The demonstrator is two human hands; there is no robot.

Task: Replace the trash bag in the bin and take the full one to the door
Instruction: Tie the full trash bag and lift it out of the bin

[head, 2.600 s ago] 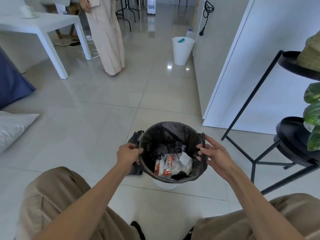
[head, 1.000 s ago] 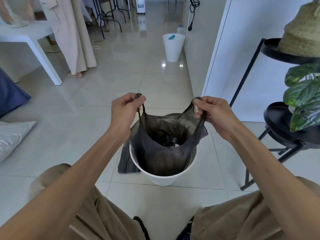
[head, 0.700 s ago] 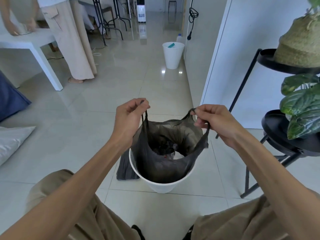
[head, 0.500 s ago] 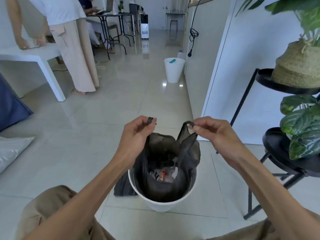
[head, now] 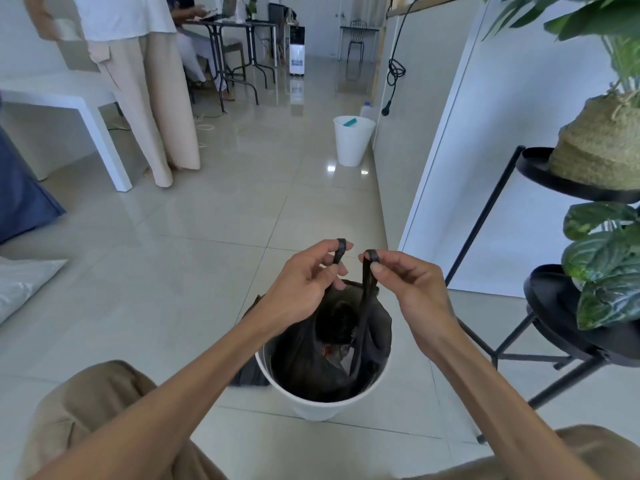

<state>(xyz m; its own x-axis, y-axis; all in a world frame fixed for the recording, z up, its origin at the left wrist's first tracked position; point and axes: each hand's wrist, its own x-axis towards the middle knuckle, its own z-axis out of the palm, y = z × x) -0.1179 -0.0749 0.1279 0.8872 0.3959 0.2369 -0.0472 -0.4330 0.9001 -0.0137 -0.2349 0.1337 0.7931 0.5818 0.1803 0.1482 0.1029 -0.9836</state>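
Observation:
A white bin [head: 322, 407] stands on the tiled floor between my knees. Inside it sits a full black trash bag [head: 311, 362] with some litter showing through its mouth. My left hand [head: 304, 282] pinches the bag's left handle loop above the bin. My right hand [head: 405, 282] pinches the right handle loop. The two loops are held close together, almost touching. A folded dark bag [head: 247, 375] lies on the floor just left of the bin, partly hidden by my left forearm.
A black metal plant stand [head: 561, 327] with leafy plants is close on the right. A white wall panel [head: 485, 150] runs behind it. Farther off stand a second white bin [head: 351, 142], a person in beige trousers [head: 156, 109] and a white table [head: 62, 98].
Both hands freed the bag's edge from the bin rim, lifted the two handles and brought them together above the bin. The view tilted upward.

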